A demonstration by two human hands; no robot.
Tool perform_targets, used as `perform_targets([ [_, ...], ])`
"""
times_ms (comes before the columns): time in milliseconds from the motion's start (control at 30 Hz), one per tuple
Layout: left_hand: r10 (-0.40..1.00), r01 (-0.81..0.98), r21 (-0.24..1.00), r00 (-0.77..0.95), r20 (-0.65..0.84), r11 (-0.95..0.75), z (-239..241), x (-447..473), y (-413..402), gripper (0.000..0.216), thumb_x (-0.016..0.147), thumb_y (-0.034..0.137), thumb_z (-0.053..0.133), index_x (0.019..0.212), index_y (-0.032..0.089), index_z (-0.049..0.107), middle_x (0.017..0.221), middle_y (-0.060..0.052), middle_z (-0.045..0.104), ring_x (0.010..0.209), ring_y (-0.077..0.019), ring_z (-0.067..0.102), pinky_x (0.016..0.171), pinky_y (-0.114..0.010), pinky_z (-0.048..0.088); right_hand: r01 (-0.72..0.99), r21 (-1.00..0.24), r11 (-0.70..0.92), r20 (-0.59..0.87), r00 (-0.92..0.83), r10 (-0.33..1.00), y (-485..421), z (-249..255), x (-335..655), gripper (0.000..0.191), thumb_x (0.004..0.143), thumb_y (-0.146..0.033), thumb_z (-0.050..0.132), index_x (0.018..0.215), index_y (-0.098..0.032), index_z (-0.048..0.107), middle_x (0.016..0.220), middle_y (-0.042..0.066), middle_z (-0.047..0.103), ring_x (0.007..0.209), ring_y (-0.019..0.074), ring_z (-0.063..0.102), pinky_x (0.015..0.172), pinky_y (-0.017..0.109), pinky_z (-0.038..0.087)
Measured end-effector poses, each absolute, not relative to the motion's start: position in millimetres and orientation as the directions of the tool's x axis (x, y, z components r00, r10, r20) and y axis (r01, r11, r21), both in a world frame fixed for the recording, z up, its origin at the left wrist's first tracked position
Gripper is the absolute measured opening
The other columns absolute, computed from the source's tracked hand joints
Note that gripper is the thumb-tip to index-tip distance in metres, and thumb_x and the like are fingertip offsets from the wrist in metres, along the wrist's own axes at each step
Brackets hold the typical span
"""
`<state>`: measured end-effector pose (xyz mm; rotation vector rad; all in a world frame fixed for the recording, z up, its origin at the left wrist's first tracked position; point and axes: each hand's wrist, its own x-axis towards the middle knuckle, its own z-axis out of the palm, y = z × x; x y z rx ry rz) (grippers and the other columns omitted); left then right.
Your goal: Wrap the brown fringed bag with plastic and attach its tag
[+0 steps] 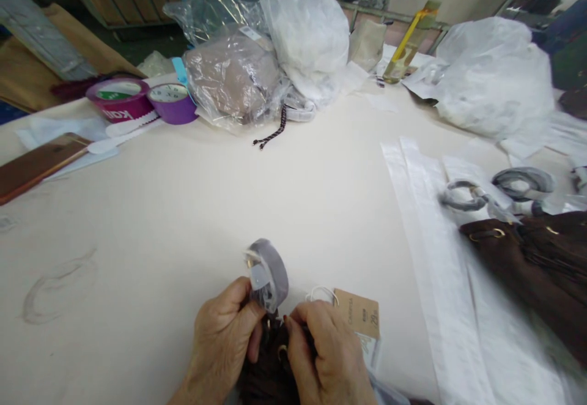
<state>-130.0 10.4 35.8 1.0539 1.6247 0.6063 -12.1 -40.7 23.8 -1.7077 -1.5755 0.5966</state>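
At the bottom centre of the head view my left hand (224, 341) pinches a looped strap wrapped in thin plastic (268, 273), which stands up from a dark brown bag (268, 380). My right hand (323, 353) is closed on the bag's dark material beside a gold ring (281, 351). A brown paper tag (360, 313) on a white cord lies just right of my right hand. Most of the bag is hidden under my hands and the frame edge.
Another brown bag (536, 270) with wrapped handles lies at the right on white paper sheets (426, 209). Two purple tape rolls (147, 102), a phone (39, 163), plastic-wrapped bags (233, 74) and white plastic bags (490, 78) line the far side of the white table (183, 209).
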Motion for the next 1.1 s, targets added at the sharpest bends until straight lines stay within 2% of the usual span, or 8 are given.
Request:
perform_targets([
  [300, 0.877, 0.317, 0.826, -0.041, -0.479, 0.466, 37.2, -127.5, 11.2, 0.028, 0.066, 0.047, 0.048, 0.057, 0.020, 0.050, 0.027, 0.007, 0.039, 0.026, -0.0085, 0.034, 0.034, -0.018, 0.025, 0.625, -0.779, 0.049, 0.106, 0.055, 0.993, -39.6, 22.4, -7.8, 0.015, 0.086, -0.015, 0.038, 0.075, -0.020, 0.047, 0.069, 0.002, 0.052, 0.063, 0.0158, 0.049, 0.057, 0.027, 0.034],
  [500, 0.906, 0.303, 0.861, -0.013, -0.423, 0.407, 30.6, -128.7, 9.0, 0.032, 0.070, 0.046, 0.047, 0.052, 0.020, 0.048, 0.027, 0.007, 0.038, 0.026, -0.0071, 0.033, 0.033, -0.017, 0.025, 0.595, -0.803, 0.014, 0.015, -0.002, 1.000, -36.9, 25.9, -3.8, 0.016, 0.088, -0.018, 0.039, 0.075, -0.019, 0.049, 0.073, 0.002, 0.053, 0.067, 0.0153, 0.050, 0.059, 0.026, 0.034],
  [733, 0.896, 0.300, 0.863, 0.051, -0.441, 0.407, 40.2, -125.5, 14.0, 0.030, 0.070, 0.044, 0.045, 0.052, 0.020, 0.046, 0.031, 0.008, 0.036, 0.028, -0.0070, 0.032, 0.033, -0.017, 0.023, 0.613, -0.790, 0.001, -0.085, -0.112, 0.990, -32.4, 30.3, 1.6, 0.018, 0.089, -0.019, 0.040, 0.077, -0.019, 0.054, 0.075, 0.002, 0.055, 0.071, 0.0141, 0.051, 0.062, 0.024, 0.036],
  [967, 0.917, 0.331, 0.893, 0.149, -0.369, 0.305, 36.6, -130.6, 20.3, 0.021, 0.072, 0.029, 0.044, 0.054, 0.019, 0.040, 0.042, 0.009, 0.029, 0.038, -0.0057, 0.028, 0.038, -0.017, 0.021, 0.590, -0.805, -0.062, -0.086, -0.011, 0.996, -31.5, 34.1, -3.2, 0.023, 0.089, -0.021, 0.039, 0.077, -0.020, 0.060, 0.075, 0.002, 0.057, 0.071, 0.0144, 0.053, 0.065, 0.025, 0.038],
  [1100, 0.896, 0.330, 0.909, 0.272, -0.352, 0.257, 36.8, -134.1, 28.4, 0.020, 0.071, 0.028, 0.046, 0.054, 0.017, 0.041, 0.049, 0.007, 0.034, 0.045, -0.0064, 0.030, 0.041, -0.017, 0.021, 0.534, -0.839, -0.103, -0.121, 0.002, 0.993, -28.3, 37.5, -2.5, 0.023, 0.088, -0.023, 0.042, 0.080, -0.022, 0.063, 0.078, 0.001, 0.061, 0.073, 0.0139, 0.055, 0.066, 0.023, 0.040],
])
